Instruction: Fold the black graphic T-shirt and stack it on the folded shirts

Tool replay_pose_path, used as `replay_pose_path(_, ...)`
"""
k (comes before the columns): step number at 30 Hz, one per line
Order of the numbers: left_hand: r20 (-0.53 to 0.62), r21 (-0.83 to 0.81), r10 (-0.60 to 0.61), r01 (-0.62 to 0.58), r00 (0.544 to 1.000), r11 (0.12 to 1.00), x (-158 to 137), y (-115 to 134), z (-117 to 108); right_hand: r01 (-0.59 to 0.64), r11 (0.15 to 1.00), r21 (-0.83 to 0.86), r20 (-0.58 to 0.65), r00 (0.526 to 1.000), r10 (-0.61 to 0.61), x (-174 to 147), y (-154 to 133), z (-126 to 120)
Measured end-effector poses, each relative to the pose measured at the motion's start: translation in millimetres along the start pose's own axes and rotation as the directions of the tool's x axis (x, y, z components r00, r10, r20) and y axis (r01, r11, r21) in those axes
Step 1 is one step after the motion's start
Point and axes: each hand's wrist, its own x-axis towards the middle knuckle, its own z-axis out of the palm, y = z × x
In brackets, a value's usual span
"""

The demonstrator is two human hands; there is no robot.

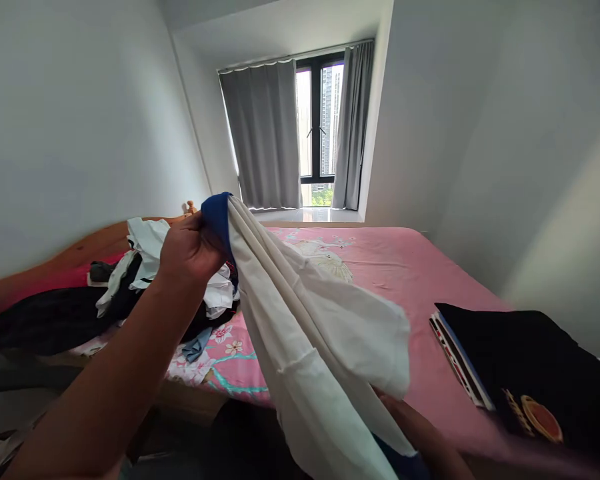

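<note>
A white shirt [300, 327] with blue trim hangs in loose folds across the middle of the view. At its upper end, my left hand [193, 247] is closed on the blue edge, holding it up above the bed. A short white sleeve flares out toward the right. My right hand [390, 403] is behind the lower part of the shirt, close to another blue edge at the bottom. Cloth covers its fingers, so I cannot see whether they grip it; the forearm reaches in from the lower right.
A bed with a pink flowered sheet [395, 267] spreads ahead. Rumpled clothes [115, 287] are heaped at left by the wooden headboard [70, 253]. A neat stack of folded clothes, black on top [520, 347], lies at right. Grey curtains [263, 133] hang at the window.
</note>
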Motion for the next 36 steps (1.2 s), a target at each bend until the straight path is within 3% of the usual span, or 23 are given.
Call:
replay_pose_path(2, 0.048, -0.020, -0.102, 0.103, 0.994, 0.994, -0.9, -5.2, 3.2, -0.068, 0.996, -0.061, 0.021, 0.997, 0.070, -22.1, -7.1, -10.6)
replay_pose_path(4, 0.071, 0.019, -0.124, 0.123, 0.990, 0.992, 8.4, -11.6, 2.9, -0.099, 0.994, 0.044, -0.045, 0.994, 0.101, -33.8, -14.3, -21.2)
replay_pose_path(7, -0.014, 0.309, -0.112, 0.111, 0.994, 0.945, 34.9, -31.5, -8.3, -0.016, 0.973, 0.230, -0.332, 0.939, 0.094, -34.3, -24.7, -41.4)
replay_pose_path(9, -0.112, 0.509, -0.132, 0.171, 0.985, 0.844, 45.9, -56.7, -24.2, 0.132, 0.964, 0.231, -0.547, 0.837, 0.016, -27.9, -23.8, -57.7)
replay_pose_path(12, -0.218, 0.643, -0.162, 0.266, 0.963, 0.718, 27.0, -110.3, -58.8, 0.310, 0.944, 0.113, -0.783, 0.613, -0.107, -20.7, 7.0, -81.5)
replay_pose_path(14, -0.248, 0.738, -0.148, 0.286, 0.957, 0.611, -11.7, -149.7, -85.7, 0.273, 0.961, 0.052, -0.853, 0.512, -0.099, -23.2, 48.4, -92.4)
replay_pose_path(15, -0.235, 0.779, -0.157, 0.282, 0.959, 0.560, -37.0, -168.7, -99.2, 0.211, 0.976, 0.055, -0.863, 0.502, -0.060, -26.8, 72.5, -95.2)
replay_pose_path(17, -0.164, 0.848, -0.194, 0.239, 0.967, 0.473, -93.6, -203.3, -124.1, 0.104, 0.992, 0.076, -0.845, 0.534, 0.009, -37.0, 119.7, -95.1)
replay_pose_path(19, -0.058, 0.895, -0.269, 0.169, 0.961, 0.413, -150.9, -232.3, -142.9, 0.057, 0.997, -0.047, -0.803, 0.591, -0.072, -48.8, 155.8, -89.5)
replay_pose_path(21, 0.085, 0.932, -0.383, 0.062, 0.920, 0.356, -200.6, -255.8, -151.8, 0.042, 0.958, -0.285, -0.727, 0.642, -0.244, -59.7, 174.4, -82.2)
replay_pose_path(24, 0.285, 0.954, -0.530, -0.185, 0.799, 0.234, -251.2, -284.2, -142.7, 0.010, 0.822, -0.570, -0.584, 0.699, -0.413, -70.4, 173.8, -75.5)
replay_pose_path(26, 0.368, 0.927, -0.583, -0.330, 0.724, 0.176, -269.0, -300.4, -124.0, -0.016, 0.775, -0.632, -0.557, 0.705, -0.439, -73.7, 162.7, -74.5)
replay_pose_path(28, 0.392, 0.912, -0.585, -0.384, 0.710, 0.144, -277.9, -314.4, -100.3, 0.025, 0.767, -0.642, -0.545, 0.688, -0.479, -75.6, 148.1, -74.0)
replay_pose_path(31, 0.334, 0.936, -0.549, -0.340, 0.766, 0.094, -280.7, -329.6, -68.2, 0.194, 0.773, -0.605, -0.490, 0.675, -0.552, -78.1, 124.2, -70.2)
replay_pose_path(36, 0.244, 0.968, -0.481, -0.179, 0.842, 0.177, -261.9, -329.7, -48.8, 0.310, 0.837, -0.451, -0.514, 0.676, -0.527, -75.8, 86.8, -64.7)
